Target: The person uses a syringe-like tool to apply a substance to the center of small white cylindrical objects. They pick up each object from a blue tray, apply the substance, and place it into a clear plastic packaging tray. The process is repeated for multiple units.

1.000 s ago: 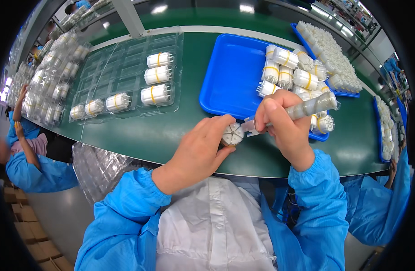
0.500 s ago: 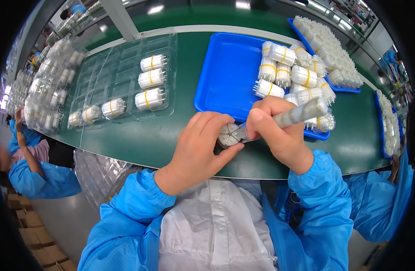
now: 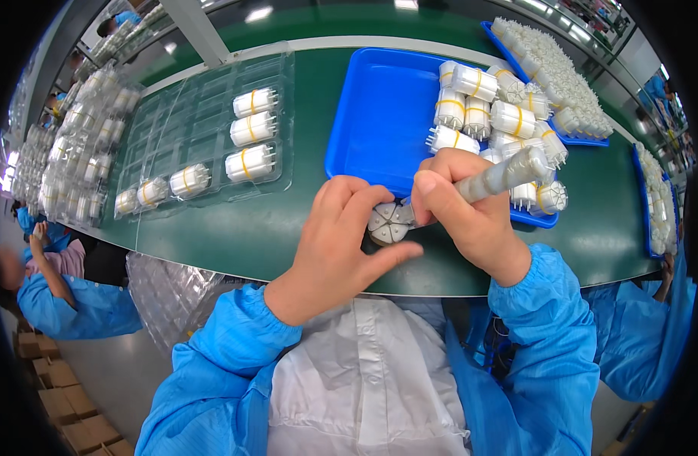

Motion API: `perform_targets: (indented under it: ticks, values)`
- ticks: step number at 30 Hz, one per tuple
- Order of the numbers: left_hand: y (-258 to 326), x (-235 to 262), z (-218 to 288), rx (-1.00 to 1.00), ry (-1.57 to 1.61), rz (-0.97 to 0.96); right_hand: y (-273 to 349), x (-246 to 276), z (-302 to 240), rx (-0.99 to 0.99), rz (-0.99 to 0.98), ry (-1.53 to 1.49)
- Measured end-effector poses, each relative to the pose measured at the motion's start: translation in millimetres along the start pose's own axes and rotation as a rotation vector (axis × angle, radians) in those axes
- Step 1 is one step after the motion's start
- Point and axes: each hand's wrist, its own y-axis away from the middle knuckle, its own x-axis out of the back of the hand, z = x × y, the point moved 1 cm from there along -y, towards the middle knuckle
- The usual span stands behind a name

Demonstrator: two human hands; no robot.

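Observation:
My left hand (image 3: 330, 239) curves around a round white part (image 3: 388, 223), whose end face is divided into wedge-shaped segments with small pins. Its index finger touches the upper side, and its thumb stretches out below. In my right fist (image 3: 471, 213) is a hand tool with a thick, pale, wrapped handle (image 3: 505, 175). The tool's narrow flat end (image 3: 406, 215) meets the right side of the round part; its exact tip is hard to make out. Just behind my hands, a blue tray (image 3: 379, 121) holds several white cylinders (image 3: 514, 119) with yellow bands and pins.
A clear plastic blister tray (image 3: 204, 99) at the left holds several banded cylinders. Stacked filled clear trays (image 3: 83, 152) stand farther left. More blue trays of white parts (image 3: 550, 80) lie at the right. The green table's near edge (image 3: 318, 290) runs before me. Co-workers in blue sit at both sides.
My left thumb has moved off the round part's lower edge and now points right. The tool remains in my right hand against the part. The view has shifted slightly.

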Motion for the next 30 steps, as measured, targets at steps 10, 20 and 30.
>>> perform_targets:
  ticks: [10,20,30]
  values:
    - [7,-8,-5,0.011,0.207,0.04,-1,1,-1,0.023,0.084,-0.148]
    - [3,-5,-5,0.065,-0.034,-0.041,0,1,0,-0.043,0.067,-0.133]
    - [5,-9,-6,-0.013,0.212,0.015,-3,2,1,-0.002,0.081,-0.165]
